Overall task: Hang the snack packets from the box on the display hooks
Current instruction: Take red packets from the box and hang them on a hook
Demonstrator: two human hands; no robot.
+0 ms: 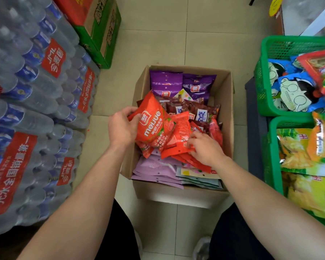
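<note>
An open cardboard box [227,102] stands on the tiled floor below me, full of snack packets: purple ones [167,82] at the far end, dark red-brown ones [201,111] in the middle, lilac ones [154,171] at the near end. My left hand [122,126] grips a stack of orange-red jelly packets [154,124] lifted over the box's left side. My right hand [204,147] reaches into the box and pinches another orange-red packet [178,139] among several lying there. No display hooks are in view.
Shrink-wrapped packs of water bottles [32,113] are stacked high on the left, with green and red cartons [99,29] behind them. Two green plastic baskets [265,79] of snack bags stand on the right. Bare floor tiles [186,44] lie beyond the box.
</note>
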